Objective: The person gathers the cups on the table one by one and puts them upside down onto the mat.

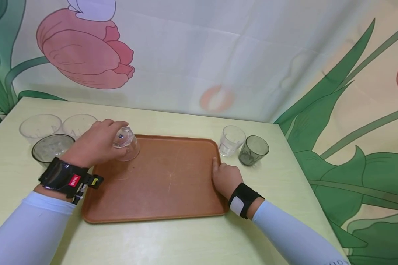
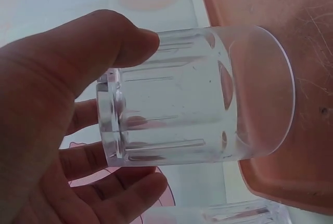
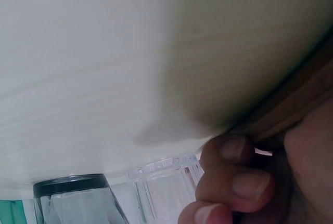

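My left hand holds a clear drinking glass upside down at the far left corner of a brown tray. In the left wrist view the thumb lies on the side of the glass near its base, and its mouth faces the tray. Whether the rim touches the tray I cannot tell. At the tray's right edge my right hand grips the rim. The right wrist view shows its curled fingers against the tray's side.
Beyond the tray's right edge stand a clear glass and a smoky grey glass. On the left are two clear glasses and another grey glass, partly behind my left hand. A patterned curtain hangs behind the pale table.
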`<action>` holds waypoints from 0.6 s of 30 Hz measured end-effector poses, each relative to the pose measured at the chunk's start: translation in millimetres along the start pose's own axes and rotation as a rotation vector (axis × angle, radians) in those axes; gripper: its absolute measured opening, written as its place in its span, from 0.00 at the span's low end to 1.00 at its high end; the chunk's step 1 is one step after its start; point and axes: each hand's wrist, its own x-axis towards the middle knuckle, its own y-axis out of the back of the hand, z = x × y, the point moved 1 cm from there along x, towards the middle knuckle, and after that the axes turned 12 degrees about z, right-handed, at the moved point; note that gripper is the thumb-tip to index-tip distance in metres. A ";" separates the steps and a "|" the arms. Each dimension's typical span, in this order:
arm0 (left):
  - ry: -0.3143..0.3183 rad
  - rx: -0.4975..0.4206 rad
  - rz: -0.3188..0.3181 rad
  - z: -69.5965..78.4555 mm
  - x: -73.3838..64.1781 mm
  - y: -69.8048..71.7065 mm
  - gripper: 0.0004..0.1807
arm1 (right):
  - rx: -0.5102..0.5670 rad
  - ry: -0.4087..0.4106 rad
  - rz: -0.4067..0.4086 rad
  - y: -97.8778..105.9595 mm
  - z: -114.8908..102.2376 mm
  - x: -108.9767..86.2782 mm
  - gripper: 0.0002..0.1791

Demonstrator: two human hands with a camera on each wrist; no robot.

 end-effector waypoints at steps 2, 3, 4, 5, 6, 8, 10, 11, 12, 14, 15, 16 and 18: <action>-0.001 -0.001 -0.001 -0.9 0.2 -0.8 0.43 | -0.003 -0.001 0.002 -0.7 -0.5 0.7 0.25; 0.001 -0.001 -0.003 -1.3 0.3 -1.2 0.43 | -0.004 0.000 0.003 -0.7 -1.0 0.9 0.24; 0.001 -0.002 -0.004 -1.5 0.9 -1.8 0.43 | -0.005 -0.001 0.003 -0.7 -1.0 0.9 0.24; 0.001 -0.003 -0.005 -1.5 1.3 -2.2 0.43 | -0.006 -0.002 0.005 -0.6 -1.0 0.9 0.24; 0.004 -0.004 -0.005 -1.8 1.6 -2.8 0.43 | -0.008 -0.001 0.005 -0.3 -1.0 0.9 0.24; 0.010 -0.004 -0.005 -2.0 1.9 -3.3 0.43 | -0.009 -0.001 0.005 0.8 -1.2 0.8 0.24; 0.011 -0.003 0.002 -3.0 1.9 -3.9 0.43 | -0.012 -0.001 0.005 1.9 -1.1 1.0 0.24; 0.011 -0.003 0.005 -3.3 1.9 -4.1 0.43 | -0.012 -0.001 0.005 2.2 -1.2 1.0 0.24; 0.012 -0.003 0.007 -3.9 1.9 -4.6 0.43 | -0.014 0.000 0.003 2.6 -1.2 1.0 0.24; 0.009 -0.002 0.014 -5.1 2.2 -5.6 0.43 | -0.015 0.001 0.000 2.8 -1.1 1.0 0.24; 0.010 0.000 0.015 -5.5 2.4 -6.2 0.42 | -0.015 0.001 -0.003 2.9 -1.0 1.1 0.24; 0.012 0.000 0.015 -5.6 2.6 -6.6 0.42 | -0.013 0.000 -0.004 3.1 -1.0 1.1 0.24; 0.014 0.003 0.014 -5.9 3.3 -7.5 0.42 | -0.012 -0.002 -0.011 3.1 -0.7 1.0 0.24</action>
